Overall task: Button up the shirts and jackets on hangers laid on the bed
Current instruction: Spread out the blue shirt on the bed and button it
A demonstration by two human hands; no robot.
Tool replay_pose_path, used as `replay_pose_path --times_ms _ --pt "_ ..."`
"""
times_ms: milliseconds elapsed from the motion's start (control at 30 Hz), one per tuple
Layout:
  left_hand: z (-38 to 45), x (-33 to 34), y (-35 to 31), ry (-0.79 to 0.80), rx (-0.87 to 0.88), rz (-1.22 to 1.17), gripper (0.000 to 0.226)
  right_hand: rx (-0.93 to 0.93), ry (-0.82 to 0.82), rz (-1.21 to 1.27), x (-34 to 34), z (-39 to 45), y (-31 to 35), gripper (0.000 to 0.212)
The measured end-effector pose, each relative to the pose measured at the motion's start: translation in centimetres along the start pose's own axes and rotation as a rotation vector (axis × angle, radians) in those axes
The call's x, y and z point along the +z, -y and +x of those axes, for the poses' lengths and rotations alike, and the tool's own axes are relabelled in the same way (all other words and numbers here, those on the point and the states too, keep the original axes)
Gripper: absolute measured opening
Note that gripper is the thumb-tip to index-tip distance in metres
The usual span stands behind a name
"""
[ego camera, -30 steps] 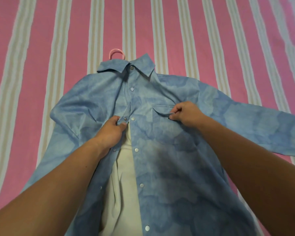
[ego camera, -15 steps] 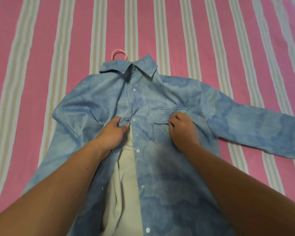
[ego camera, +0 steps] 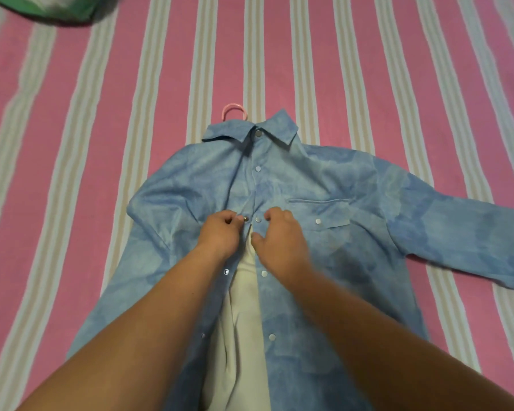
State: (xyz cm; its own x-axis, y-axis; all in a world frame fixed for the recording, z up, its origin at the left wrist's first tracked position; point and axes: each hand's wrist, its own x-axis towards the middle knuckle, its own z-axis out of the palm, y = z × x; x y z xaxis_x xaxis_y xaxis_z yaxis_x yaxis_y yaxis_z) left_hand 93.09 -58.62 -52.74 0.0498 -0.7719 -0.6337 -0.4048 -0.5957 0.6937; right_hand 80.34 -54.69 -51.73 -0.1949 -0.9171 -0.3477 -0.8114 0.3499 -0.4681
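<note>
The blue shirt (ego camera: 294,209) is laid flat on the striped bed (ego camera: 368,69); its placket edges are pinched by the left hand (ego camera: 220,232) and right hand (ego camera: 279,241); soft, light cloth is best gripped beside each snap.

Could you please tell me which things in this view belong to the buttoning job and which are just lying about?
In the job: blue shirt, its snap, pink hanger, left hand, right hand.
Lying about: green item, striped bedsheet.
</note>
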Motion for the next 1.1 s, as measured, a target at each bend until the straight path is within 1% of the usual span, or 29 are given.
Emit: replay_pose_path --times_ms 33,67,133,167,267,300,367,400,467,533,600,700,900,967,1033,1100 --pt "0.0 0.1 0.3 -0.014 -0.024 -0.063 0.025 0.009 -0.015 -0.017 1.2 -0.2 0.3 0.041" --pt "-0.1 0.0 0.7 -0.011 -0.049 -0.130 0.024 -0.007 -0.073 -0.066 2.1 -0.4 0.5 0.043" --pt "-0.2 -0.3 1.7 0.026 -0.081 -0.230 0.025 -0.029 -0.182 -0.083 3.1 -0.6 0.0 0.033" --pt "-0.3 -0.5 2.0 0.047 -0.083 -0.257 0.025 -0.030 -0.197 -0.070 3.2 -0.5 -0.4 0.025" --pt "-0.7 -0.6 2.1 0.063 -0.049 -0.229 0.024 0.034 -0.138 0.080 2.1 0.0 -1.1 0.012" --pt "-0.8 -0.4 1.9 0.055 -0.042 -0.219 0.023 0.065 -0.131 0.154 1.2 0.0 -1.3 0.011" --pt "-1.2 0.1 1.2 0.016 -0.038 -0.252 0.018 0.115 -0.197 0.317 -1.0 -0.4 -1.0 0.024" --pt "-1.7 0.5 0.8 -0.008 -0.030 -0.277 0.016 0.118 -0.250 0.389 -2.2 -1.0 -0.7 0.026" --pt "-3.2 1.1 0.1 -0.015 0.002 -0.334 0.013 0.101 -0.353 0.503 -4.4 -2.5 0.2 0.020" --pt "-5.2 1.6 -0.3 0.031 -0.001 -0.428 0.015 0.096 -0.395 0.522 -5.4 -3.7 0.9 0.013" --pt "-6.9 1.7 -0.6 0.064 -0.036 -0.525 0.017 0.069 -0.401 0.504 -5.1 -4.5 1.0 0.011" --pt "-7.9 1.3 -1.6 0.076 -0.090 -0.624 0.017 0.037 -0.361 0.444 -3.7 -5.4 1.4 0.013" --pt "-8.7 0.8 -2.7 0.081 -0.167 -0.682 0.015 0.004 -0.370 0.336 -2.7 -6.2 2.1 0.018" --pt "-8.8 0.8 -2.7 0.074 -0.177 -0.682 0.014 0.009 -0.356 0.290 -2.8 -6.3 2.1 0.015" --pt "-8.8 0.9 -2.6 0.075 -0.168 -0.671 0.015 0.051 -0.330 0.304 -2.9 -6.2 2.0 0.012" --pt "-8.9 1.0 -2.5 0.078 -0.154 -0.651 0.016 0.081 -0.326 0.379 -3.1 -6.3 2.1 0.014"
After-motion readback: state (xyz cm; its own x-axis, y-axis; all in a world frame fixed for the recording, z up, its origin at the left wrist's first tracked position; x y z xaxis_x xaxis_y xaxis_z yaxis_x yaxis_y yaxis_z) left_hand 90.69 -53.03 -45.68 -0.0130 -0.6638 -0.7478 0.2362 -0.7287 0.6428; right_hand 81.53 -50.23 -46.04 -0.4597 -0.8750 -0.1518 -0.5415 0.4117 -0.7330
